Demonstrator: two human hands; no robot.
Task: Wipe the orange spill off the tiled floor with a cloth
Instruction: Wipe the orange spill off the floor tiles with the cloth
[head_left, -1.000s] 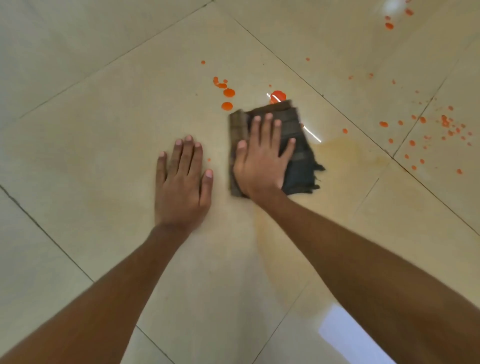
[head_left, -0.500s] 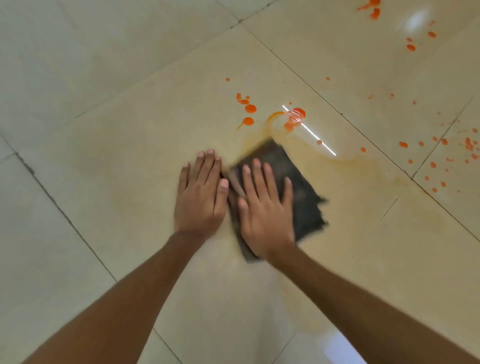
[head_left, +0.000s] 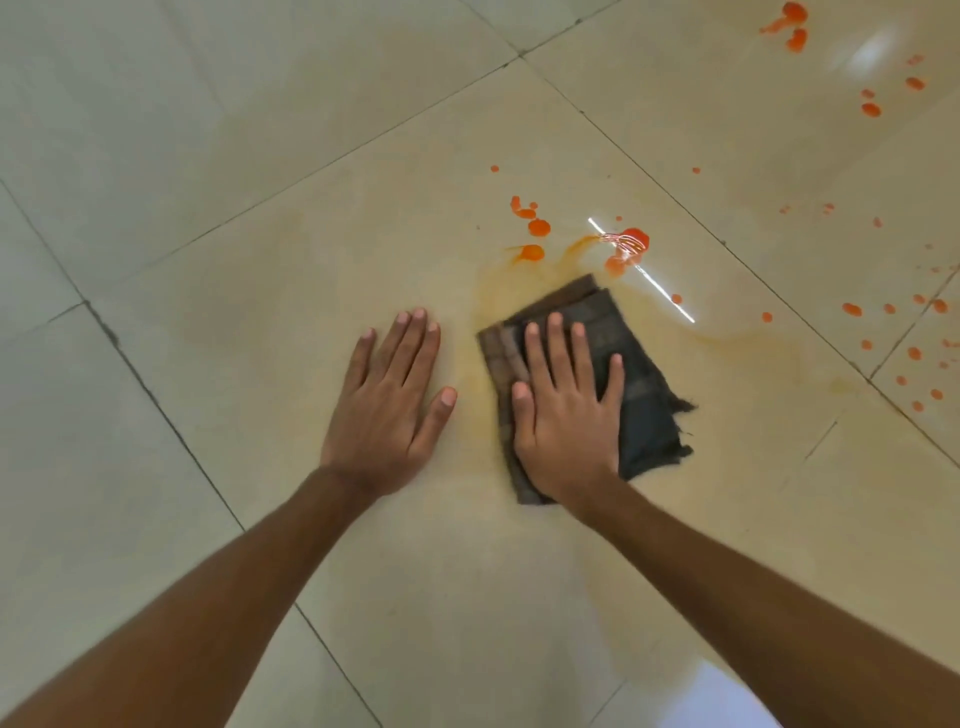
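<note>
Near the middle of the tiled floor (head_left: 218, 270), your right hand (head_left: 566, 415) presses the dark cloth (head_left: 639, 374) flat with straight fingers, just below the orange spill (head_left: 626, 244). Your left hand (head_left: 387, 410) rests beside it, fingers straight, palm down on bare tile.

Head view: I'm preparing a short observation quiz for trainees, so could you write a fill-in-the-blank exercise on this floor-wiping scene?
1. The right hand presses a dark ____ flat on the floor.
2. The left hand rests flat on the floor, holding ____.
3. The spill drops beyond the right hand's fingertips are ____ in colour.

Missing words: cloth; nothing; orange.
</note>
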